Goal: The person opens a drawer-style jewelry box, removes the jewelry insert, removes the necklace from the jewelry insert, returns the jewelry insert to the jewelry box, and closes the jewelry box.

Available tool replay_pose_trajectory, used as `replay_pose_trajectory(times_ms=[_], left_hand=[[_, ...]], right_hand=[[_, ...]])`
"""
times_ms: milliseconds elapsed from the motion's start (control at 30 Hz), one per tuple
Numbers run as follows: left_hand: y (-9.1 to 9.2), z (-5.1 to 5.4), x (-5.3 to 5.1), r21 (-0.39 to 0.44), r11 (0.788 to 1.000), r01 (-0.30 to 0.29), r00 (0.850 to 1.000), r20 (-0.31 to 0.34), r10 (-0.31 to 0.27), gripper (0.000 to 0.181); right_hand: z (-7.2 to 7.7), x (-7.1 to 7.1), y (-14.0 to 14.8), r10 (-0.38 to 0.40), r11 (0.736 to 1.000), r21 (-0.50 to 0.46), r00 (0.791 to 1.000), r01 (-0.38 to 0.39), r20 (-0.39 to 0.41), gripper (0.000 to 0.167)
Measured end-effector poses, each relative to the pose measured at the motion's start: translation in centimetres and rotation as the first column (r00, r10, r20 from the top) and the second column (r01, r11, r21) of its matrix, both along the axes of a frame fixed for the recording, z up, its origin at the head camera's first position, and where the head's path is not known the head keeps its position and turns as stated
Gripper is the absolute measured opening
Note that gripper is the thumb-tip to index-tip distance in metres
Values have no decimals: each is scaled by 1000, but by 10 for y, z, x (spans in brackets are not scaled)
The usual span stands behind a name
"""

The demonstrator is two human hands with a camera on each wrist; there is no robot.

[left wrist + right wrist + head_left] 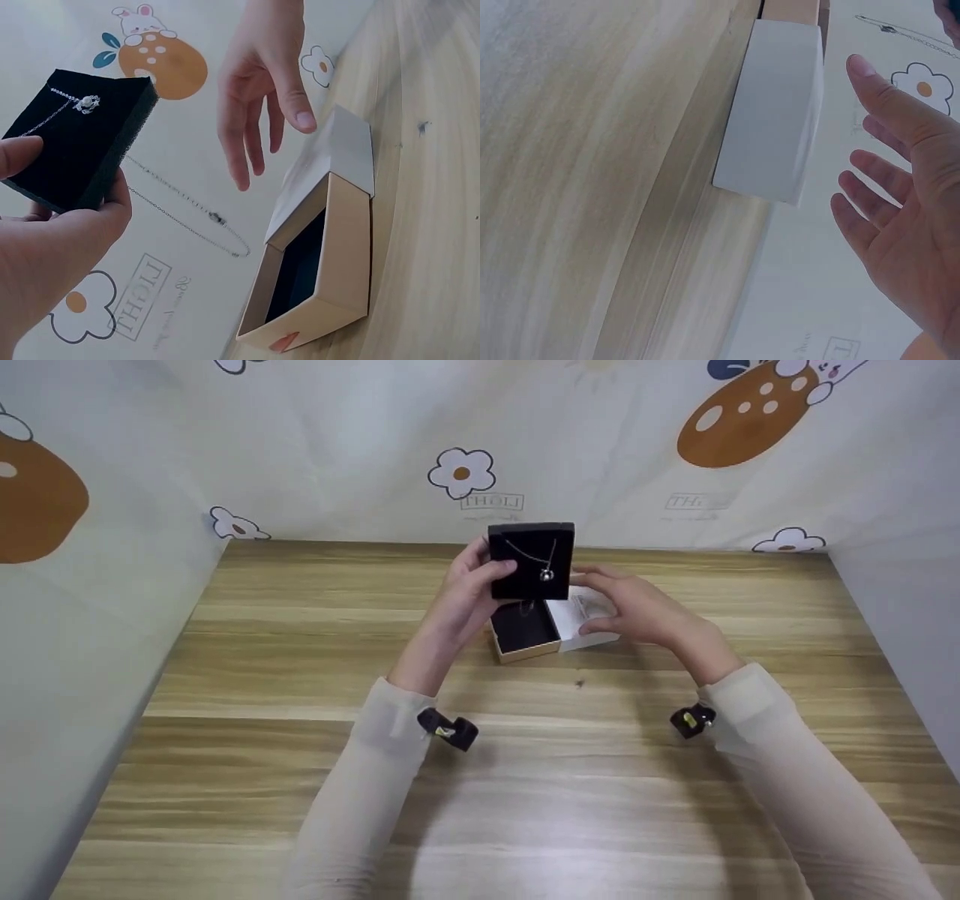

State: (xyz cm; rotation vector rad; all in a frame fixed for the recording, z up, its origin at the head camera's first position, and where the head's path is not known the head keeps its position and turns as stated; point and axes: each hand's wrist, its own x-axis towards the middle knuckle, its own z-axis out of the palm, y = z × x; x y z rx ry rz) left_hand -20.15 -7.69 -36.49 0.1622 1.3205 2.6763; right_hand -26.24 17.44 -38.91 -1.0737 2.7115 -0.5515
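Note:
My left hand [469, 592] grips a black foam jewelry pad [517, 581] by its side, thumb on its front. A silver necklace [87, 103] with a small round pendant lies across the pad, and its chain dangles behind and below in the left wrist view. Beneath the pad on the table stands an open drawer-style box [527, 651] with a dark interior. Its white sleeve [769, 112] covers the right end of the box. My right hand [637, 604] hovers over the sleeve with fingers spread and slightly bent, holding nothing; the right wrist view shows a gap between hand and sleeve.
The box rests on a wood-grain table [300, 645]. A pale cloth [360, 450] printed with flowers and carrot-like shapes rises behind the table, with more pale walls at both sides. Each wrist carries a small black camera [448, 729].

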Motion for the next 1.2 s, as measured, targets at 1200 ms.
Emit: replay_pose_trajectory(times_ms=[1200], left_hand=[[5, -9, -5, 6, 999, -51, 998, 24, 51, 15]], right_hand=[[66, 54, -11, -197, 902, -429, 932, 50, -305, 45]])
